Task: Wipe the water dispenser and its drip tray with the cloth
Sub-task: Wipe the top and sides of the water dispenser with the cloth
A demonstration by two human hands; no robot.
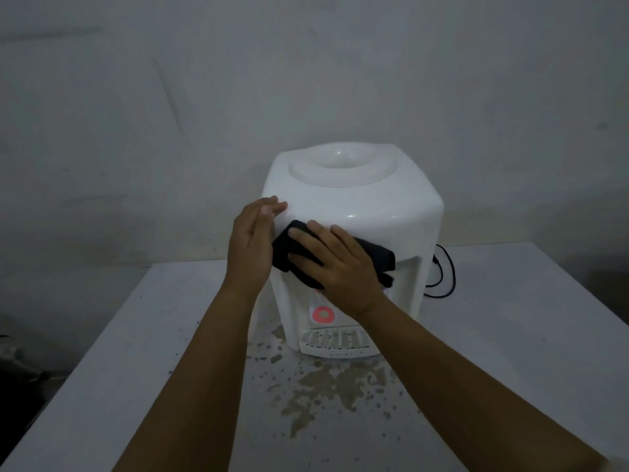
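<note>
A white tabletop water dispenser (360,195) stands on a white table (143,352), with a round bottle socket on top and a red ring mark low on its front. Its slotted drip tray (335,340) juts out at the base. My right hand (335,262) lies flat with straight fingers on a folded black cloth (383,258), pressing it against the upper front of the dispenser. My left hand (253,240) rests with straight fingers against the dispenser's left upper corner. The taps are hidden behind my right hand and the cloth.
Brownish stains and specks (326,386) cover the table in front of the drip tray. A black power cord (442,274) loops on the table behind the dispenser's right side. A bare grey wall (306,69) stands close behind. Dark floor lies beyond the table's left edge.
</note>
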